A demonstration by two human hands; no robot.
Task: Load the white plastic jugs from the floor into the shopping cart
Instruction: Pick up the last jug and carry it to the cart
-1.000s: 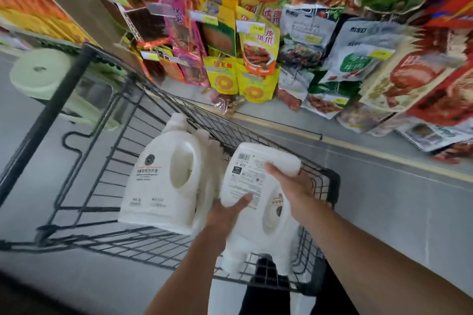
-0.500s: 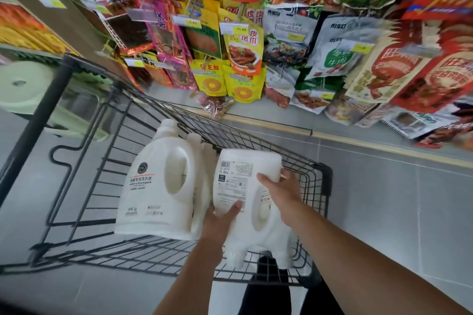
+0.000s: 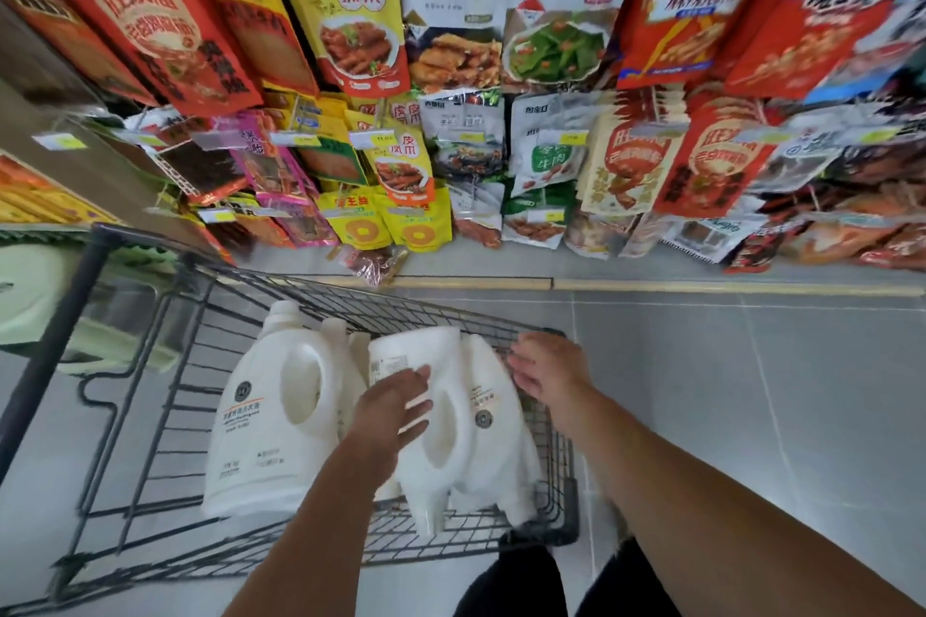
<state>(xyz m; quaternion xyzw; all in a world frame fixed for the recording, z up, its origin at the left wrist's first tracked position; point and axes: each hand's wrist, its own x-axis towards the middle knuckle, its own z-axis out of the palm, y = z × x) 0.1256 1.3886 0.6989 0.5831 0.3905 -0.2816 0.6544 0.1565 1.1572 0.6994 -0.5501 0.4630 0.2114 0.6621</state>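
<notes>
The cart (image 3: 165,416) stands on the floor (image 3: 751,416), left of middle, its far end toward the hanging packs (image 3: 466,140). Jugs lie in it side by side. The left jug (image 3: 270,421) has its cap pointing away toward the packs. The middle jug (image 3: 441,446) and right jug (image 3: 496,421) have their caps pointing back at the person (the right one is against the cart's right wall). The left hand (image 3: 396,408) rests on the middle jug. The right hand (image 3: 548,368) is over the cart's right rim, just beside the right jug. A stool (image 3: 30,296) stands left of the cart. A loose pack (image 3: 373,266) lies between cart and hanging packs.
</notes>
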